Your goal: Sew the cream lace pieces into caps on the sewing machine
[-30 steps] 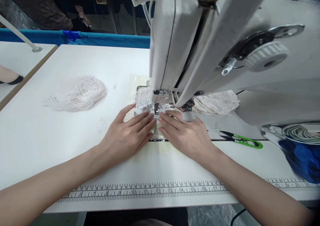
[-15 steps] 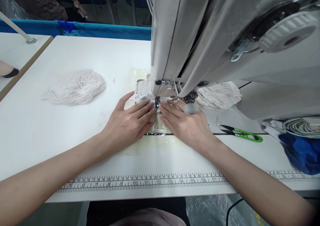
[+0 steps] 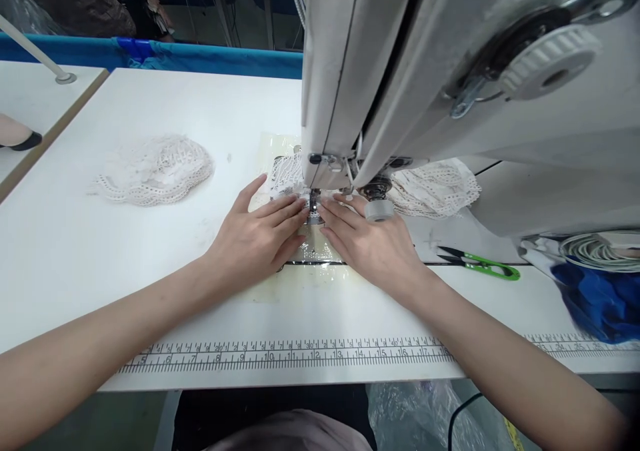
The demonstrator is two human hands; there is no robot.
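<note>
White lace trim (image 3: pixel 286 173) lies under the presser foot (image 3: pixel 314 202) of a sewing machine (image 3: pixel 345 71). Flat on the left side of the lace rests my left hand (image 3: pixel 260 233), thumb apart and fingertips close to the foot. My right hand (image 3: pixel 367 241) presses down from the other side with its fingers stretched out, partly behind the machine's white knob (image 3: pixel 379 210). Between the two hands the needle area shows, and the fingertips cover part of the lace there.
A heap of white lace (image 3: pixel 157 170) lies on the left of the table; another lace pile (image 3: pixel 434 188) sits behind the machine head. Green thread snips (image 3: pixel 483 264), blue cloth (image 3: pixel 597 298) and a coiled pale strip (image 3: pixel 600 250) are on the right. A printed ruler (image 3: pixel 290 356) runs along the front edge.
The view has shifted slightly. Both hands stay flat beside the presser foot, and the lace under it looks nearly the same.
</note>
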